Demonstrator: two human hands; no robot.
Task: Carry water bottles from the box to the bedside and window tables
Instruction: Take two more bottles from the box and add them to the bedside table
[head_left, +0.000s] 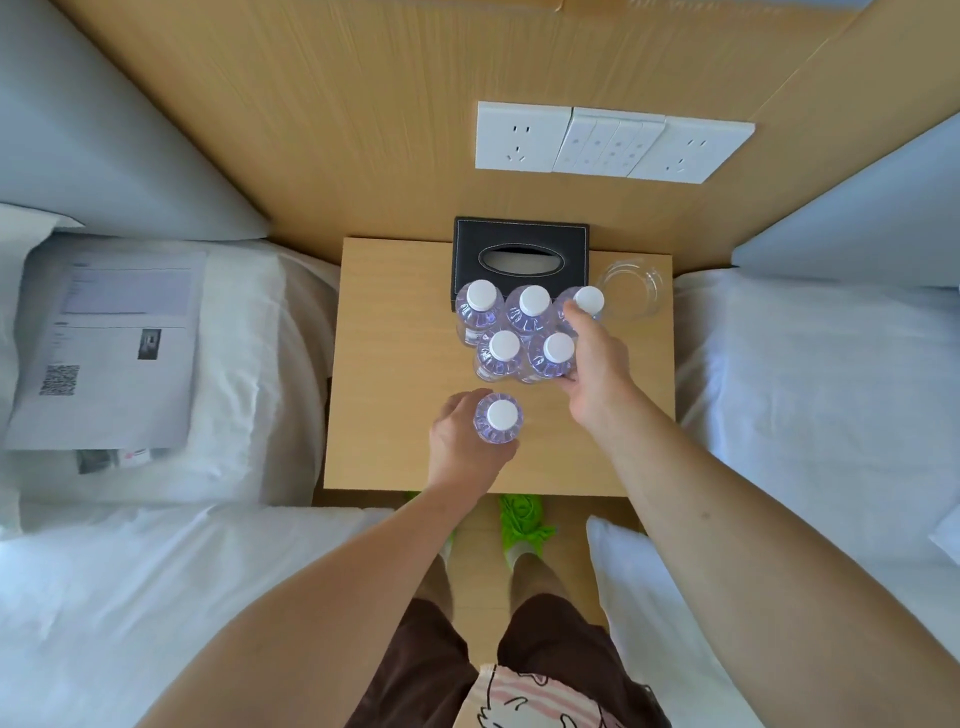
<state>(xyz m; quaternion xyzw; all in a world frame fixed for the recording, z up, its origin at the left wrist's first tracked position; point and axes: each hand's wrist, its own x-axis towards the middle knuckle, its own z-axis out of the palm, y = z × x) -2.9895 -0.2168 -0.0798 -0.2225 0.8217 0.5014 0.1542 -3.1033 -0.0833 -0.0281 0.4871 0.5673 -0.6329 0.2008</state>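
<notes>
Below, the left hand (462, 441) grips an upright bottle (498, 418); the right hand (595, 364) curls round the cluster's far-right bottle (587, 302).

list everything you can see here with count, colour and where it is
water bottles: six, clear with white caps, upright on the bedside table; five clustered, one apart nearer the front edge
bedside table: one, light wood, between the two beds
tissue box: one, black, back of the table against the wall
glass dish: one, clear, back right corner of the table
wall sockets and switches: one white row, on the wood wall panel above the table
papers: printed sheets, white, on the left bed
beds: two, white linen, either side of the table
left hand: grips the lone bottle
right hand: holds the cluster's back right bottle
</notes>
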